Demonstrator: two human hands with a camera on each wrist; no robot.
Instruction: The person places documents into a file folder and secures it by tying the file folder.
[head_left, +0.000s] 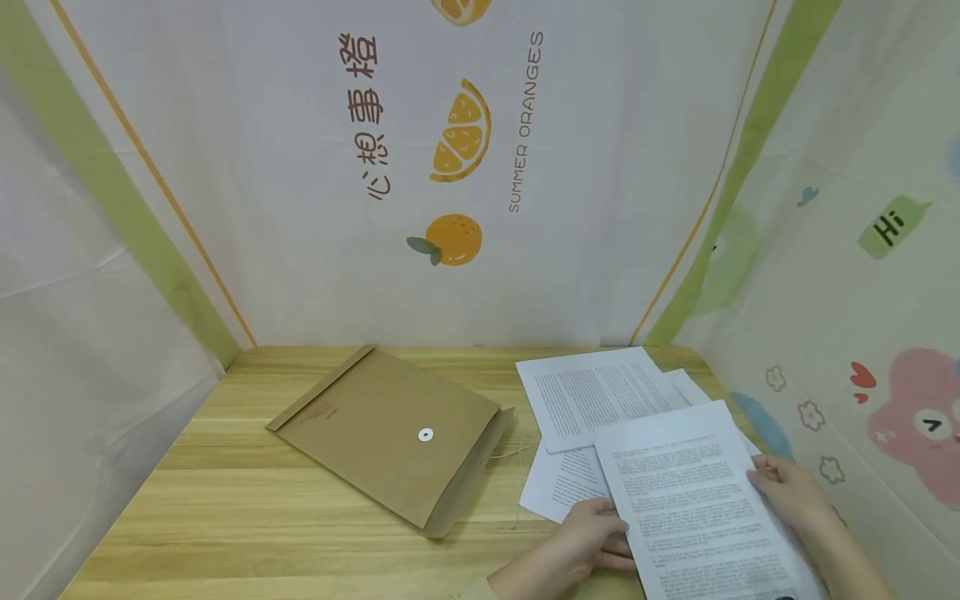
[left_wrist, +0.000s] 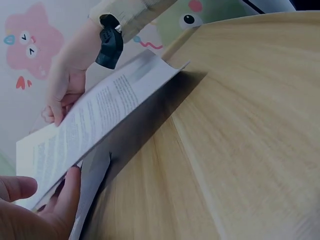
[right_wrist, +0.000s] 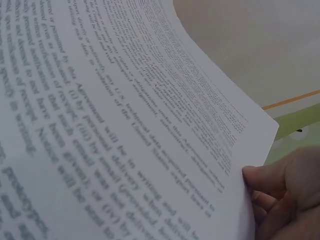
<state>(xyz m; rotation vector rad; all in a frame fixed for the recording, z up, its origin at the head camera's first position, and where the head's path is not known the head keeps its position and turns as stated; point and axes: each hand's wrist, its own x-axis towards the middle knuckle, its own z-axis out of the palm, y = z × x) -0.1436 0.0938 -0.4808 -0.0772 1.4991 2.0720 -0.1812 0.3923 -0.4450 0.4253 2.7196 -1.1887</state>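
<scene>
A bundle of printed sheets (head_left: 686,500) is held up at the front right, tilted above the table in the left wrist view. At its right edge, my right hand (head_left: 793,496) pinches the paper, thumb on the printed face and fingers behind. My left hand (head_left: 573,546) holds the left edge, with the thumb (left_wrist: 20,187) over the paper and the fingers (left_wrist: 70,195) underneath. In the right wrist view, the page (right_wrist: 125,120) bows and fills most of the picture. Behind the bundle, more printed sheets (head_left: 592,396) lie overlapping on the table, partly hidden by it.
A brown paper envelope (head_left: 382,433) with a white round button lies slanted left of the papers, its flap (head_left: 472,479) open toward them. Thin string (head_left: 512,452) trails from it. Printed cloth walls (head_left: 300,167) enclose the wooden table (head_left: 225,500) at the back and sides.
</scene>
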